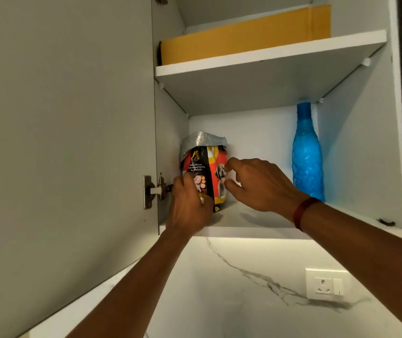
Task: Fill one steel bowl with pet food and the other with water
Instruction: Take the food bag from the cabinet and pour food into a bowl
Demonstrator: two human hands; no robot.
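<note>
Pet food in a red, black and yellow printed bag with a crumpled silver top stands on the lower shelf of an open white wall cupboard, its side in the grip of a person's left hand, whose fingers are wrapped onto the bag's lower left edge. The right hand reaches in from the other side, its fingers curled and slightly apart, just at the bag's right face; whether they touch it cannot be told. Well to the right of those fingers stands a tall blue textured plastic bottle with its cap on. A flat yellow-brown cardboard box lies on the shelf above. Neither steel bowl is in view. By this evidence the job is at its opening step: the bag is not yet off the shelf, and pouring food and filling water both appear to remain.
</note>
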